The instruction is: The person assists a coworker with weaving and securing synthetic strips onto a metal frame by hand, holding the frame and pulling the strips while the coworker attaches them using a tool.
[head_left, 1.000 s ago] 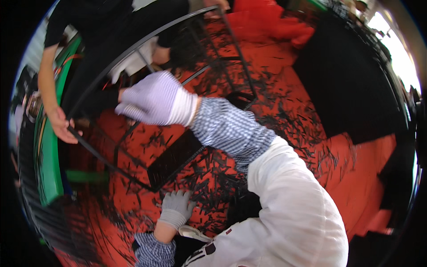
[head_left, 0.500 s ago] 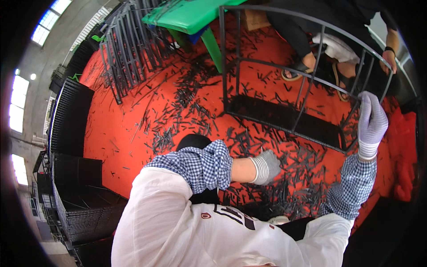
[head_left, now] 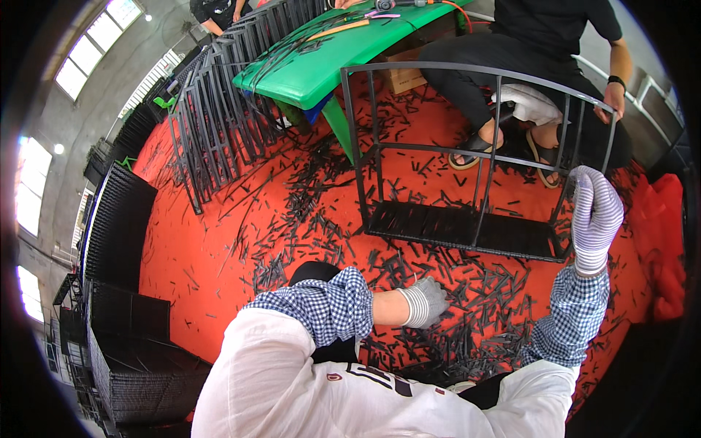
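Observation:
A black metal furniture frame stands on the red floor ahead and to the right, with a dark slatted panel along its bottom. My right hand, in a grey-and-white striped glove, is closed around the frame's right side bar. Low over the floor, my left hand, in a grey glove, has its fingers curled among short black strips. Whatever those fingers may hold is hidden. Across the frame, a seated person's hand rests at its upper right corner.
A green table carries a power tool and black strips. Dark frames stand stacked left of it. Black woven panels line the left side. Red fabric lies at the right.
My view has tilted up, showing more of the table and the seated person. My right hand keeps its grip on the frame; my left hand stays low by the strips.

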A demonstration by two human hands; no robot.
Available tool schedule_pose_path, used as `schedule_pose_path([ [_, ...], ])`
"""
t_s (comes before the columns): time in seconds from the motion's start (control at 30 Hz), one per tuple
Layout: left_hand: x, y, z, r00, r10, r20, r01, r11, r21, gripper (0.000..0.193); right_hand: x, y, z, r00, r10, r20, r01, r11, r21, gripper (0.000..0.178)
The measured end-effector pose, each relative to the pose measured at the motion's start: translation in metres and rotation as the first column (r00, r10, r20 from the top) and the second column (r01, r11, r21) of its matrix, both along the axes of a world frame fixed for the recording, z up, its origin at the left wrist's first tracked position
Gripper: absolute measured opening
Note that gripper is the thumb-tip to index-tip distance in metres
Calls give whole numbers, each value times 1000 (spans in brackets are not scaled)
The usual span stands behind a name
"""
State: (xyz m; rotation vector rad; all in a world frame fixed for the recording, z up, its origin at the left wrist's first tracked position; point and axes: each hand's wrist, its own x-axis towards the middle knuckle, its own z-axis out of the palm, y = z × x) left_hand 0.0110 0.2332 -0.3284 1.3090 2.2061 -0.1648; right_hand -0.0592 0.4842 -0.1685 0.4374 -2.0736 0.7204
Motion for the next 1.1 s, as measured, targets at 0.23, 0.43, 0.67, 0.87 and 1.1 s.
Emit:
schedule_pose_path([
  [0.23, -2, -2, 2, 1000, 23, 15, -23, 999, -33, 39, 0, -2, 2, 998, -15, -63, 18, 999, 42, 6],
  [0.43, -5, 4, -3, 1000, -9, 8, 9, 1000, 1, 41, 10, 5, 18, 994, -70, -88, 71, 997, 7, 5],
  [0.67, -4, 9, -1, 998, -61, -30, 60, 998, -29, 45, 9, 8, 19, 978, 65, -198, -35, 988, 150, 5],
  [0.87, -3, 15, 3, 999, -22, 39, 27, 992, -125, 46, 4, 14, 7, 979, 37, -202, -7, 989, 148, 14],
  [1.1, -5, 18, 16, 998, -49, 44, 54, 992, -110, 46, 12, 12, 19, 985, 4, -170, 20, 990, 137, 9],
])
